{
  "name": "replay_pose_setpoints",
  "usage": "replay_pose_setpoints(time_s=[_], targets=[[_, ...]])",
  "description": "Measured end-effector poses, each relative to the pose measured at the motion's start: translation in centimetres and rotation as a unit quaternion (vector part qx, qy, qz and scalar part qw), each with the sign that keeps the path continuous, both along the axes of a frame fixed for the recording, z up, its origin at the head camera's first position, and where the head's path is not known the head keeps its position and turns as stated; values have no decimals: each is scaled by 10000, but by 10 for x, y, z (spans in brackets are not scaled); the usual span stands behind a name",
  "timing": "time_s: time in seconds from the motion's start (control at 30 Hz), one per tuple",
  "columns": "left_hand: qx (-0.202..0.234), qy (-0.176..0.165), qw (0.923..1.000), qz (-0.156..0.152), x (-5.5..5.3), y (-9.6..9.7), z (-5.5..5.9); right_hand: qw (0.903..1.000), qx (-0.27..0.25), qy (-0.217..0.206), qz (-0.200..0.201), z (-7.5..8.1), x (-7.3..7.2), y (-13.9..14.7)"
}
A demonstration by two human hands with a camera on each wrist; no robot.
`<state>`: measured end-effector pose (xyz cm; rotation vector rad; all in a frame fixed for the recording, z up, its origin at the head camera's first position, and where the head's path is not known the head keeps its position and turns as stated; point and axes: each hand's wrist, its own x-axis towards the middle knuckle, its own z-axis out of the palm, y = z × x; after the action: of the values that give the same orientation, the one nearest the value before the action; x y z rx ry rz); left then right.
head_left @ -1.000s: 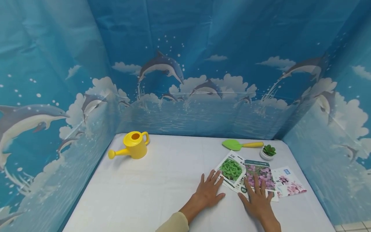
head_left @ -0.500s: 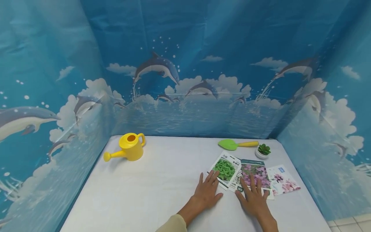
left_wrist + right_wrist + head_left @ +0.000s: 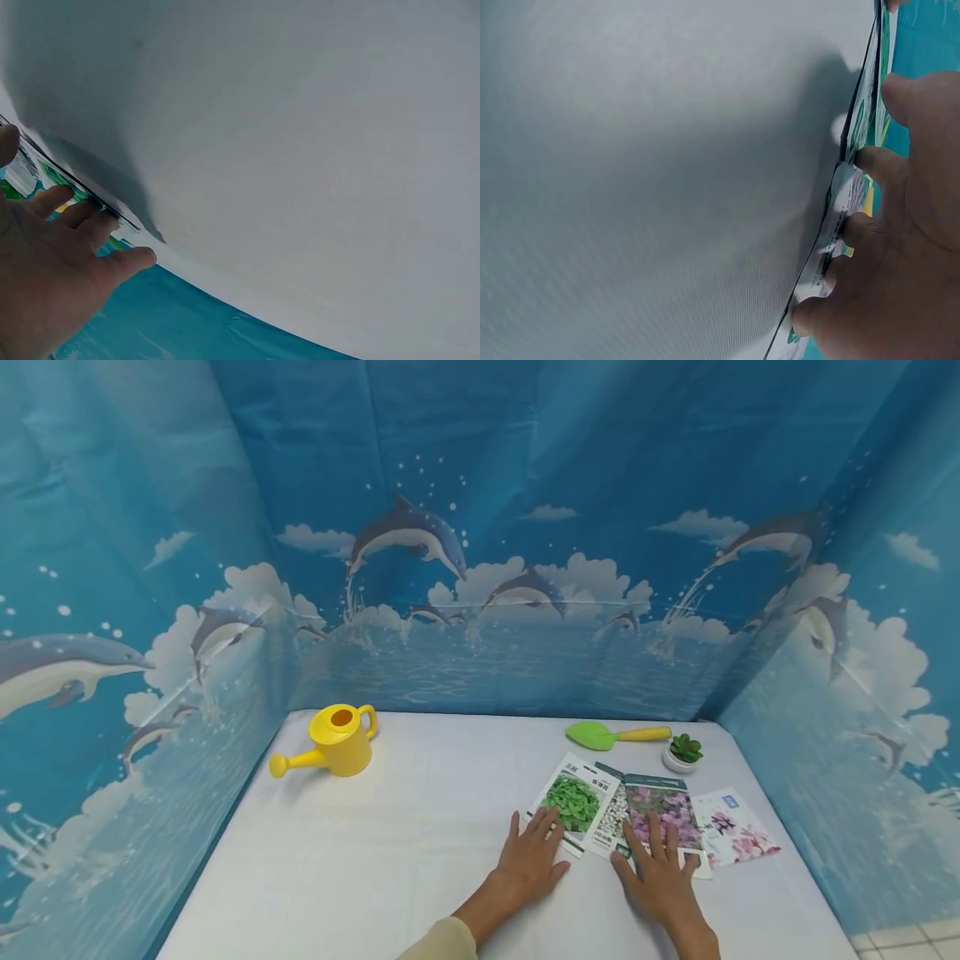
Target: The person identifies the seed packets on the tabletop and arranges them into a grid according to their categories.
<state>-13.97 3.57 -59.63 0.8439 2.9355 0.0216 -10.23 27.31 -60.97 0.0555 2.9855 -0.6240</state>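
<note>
Several seed packets overlap on the right side of the white table. My left hand (image 3: 529, 860) rests with spread fingers on the lower left edge of the green-leaf seed packet (image 3: 573, 802). Fingers of my right hand (image 3: 660, 877) lie straight on the pink-flower seed packet (image 3: 663, 810). Between these two, a white-flower seed packet (image 3: 613, 818) shows in part, with the leaf packet over it. A pale pink-blossom seed packet (image 3: 735, 828) lies partly under the pink-flower one at the right. Both wrist views show the hands' fingers touching the packets at their edges.
A yellow watering can (image 3: 341, 742) stands at the back left of the white-covered table (image 3: 360, 860). Behind the packets lie a green trowel (image 3: 600, 735) with a yellow handle and a small potted succulent (image 3: 682, 753). Blue dolphin-print curtains (image 3: 480, 668) enclose the back and sides.
My left hand has slid the green-leaf packet left, away from the pink-flower packet, so more of the white-flower packet shows. My right hand stays on the pink-flower packet. The head view has shifted slightly.
</note>
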Motion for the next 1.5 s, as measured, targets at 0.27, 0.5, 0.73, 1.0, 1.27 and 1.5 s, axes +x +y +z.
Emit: replay_pose_setpoints(time_s=[0.27,0.5,0.73,1.0,1.27,1.5], targets=[[-259,270,9991,222,7,-12,-6,10000,-57,30,54,2,0,-3],[-293,332,9984,347,12,-21,-4,10000,14,-45,-25,1,0,0],[-214,473,9975,478,20,-30,-2,9998,84,-149,-94,5,1,2],[-189,684,9960,545,30,-42,-6,9998,-34,-118,-153,3,4,5],[-325,848,9944,537,32,-50,-6,9985,230,384,-318,1,8,9],[-374,670,9957,527,31,-54,3,9975,494,-185,-461,4,4,12]])
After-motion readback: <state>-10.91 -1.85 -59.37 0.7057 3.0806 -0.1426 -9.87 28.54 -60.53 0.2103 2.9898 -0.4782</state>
